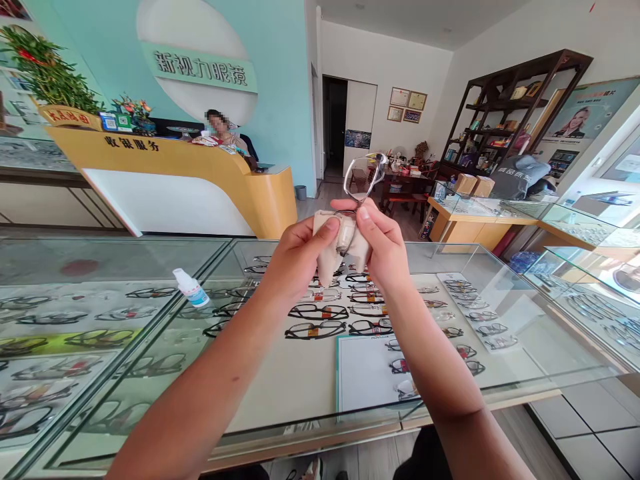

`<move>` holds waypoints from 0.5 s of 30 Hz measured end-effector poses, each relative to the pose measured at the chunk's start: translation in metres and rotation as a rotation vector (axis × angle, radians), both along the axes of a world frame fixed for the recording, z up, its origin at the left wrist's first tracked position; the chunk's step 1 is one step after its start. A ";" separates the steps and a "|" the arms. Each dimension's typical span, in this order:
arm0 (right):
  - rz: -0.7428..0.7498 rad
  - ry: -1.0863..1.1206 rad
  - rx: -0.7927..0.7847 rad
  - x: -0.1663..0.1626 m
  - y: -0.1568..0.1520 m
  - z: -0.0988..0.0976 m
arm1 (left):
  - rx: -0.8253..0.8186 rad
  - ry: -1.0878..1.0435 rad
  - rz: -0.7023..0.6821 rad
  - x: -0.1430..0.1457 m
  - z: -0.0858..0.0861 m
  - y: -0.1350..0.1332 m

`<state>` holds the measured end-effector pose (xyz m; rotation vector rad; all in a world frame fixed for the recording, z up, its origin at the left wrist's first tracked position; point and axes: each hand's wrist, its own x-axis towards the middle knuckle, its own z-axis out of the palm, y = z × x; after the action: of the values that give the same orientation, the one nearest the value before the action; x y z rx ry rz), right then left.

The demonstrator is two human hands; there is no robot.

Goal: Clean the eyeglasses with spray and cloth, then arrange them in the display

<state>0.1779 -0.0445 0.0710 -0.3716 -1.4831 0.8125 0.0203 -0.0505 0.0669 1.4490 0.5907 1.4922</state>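
Both my hands are raised together over the glass display counter [210, 427]. My left hand [295, 257] pinches a beige cleaning cloth [333, 257] around the lower lens of a pair of clear-framed glasses [363, 177]. My right hand [383, 250] grips the same glasses through the cloth from the other side. The upper lens sticks up above my fingers, bare. The covered lens is mostly hidden by the cloth.
A small white bottle with a blue label [191, 288] lies on the counter glass at left. Several rows of spectacle frames [320, 320] sit inside the case. A person sits behind the yellow reception desk [200, 167]. More glass cases [580, 233] and a dark shelf [505, 107] stand at right.
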 end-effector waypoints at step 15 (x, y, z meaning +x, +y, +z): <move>0.034 0.043 -0.045 -0.002 0.004 -0.001 | -0.022 0.090 -0.140 -0.002 0.010 -0.005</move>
<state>0.1758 -0.0407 0.0695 -0.3610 -1.4365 0.8769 0.0183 -0.0551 0.0765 1.5153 0.5469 1.3129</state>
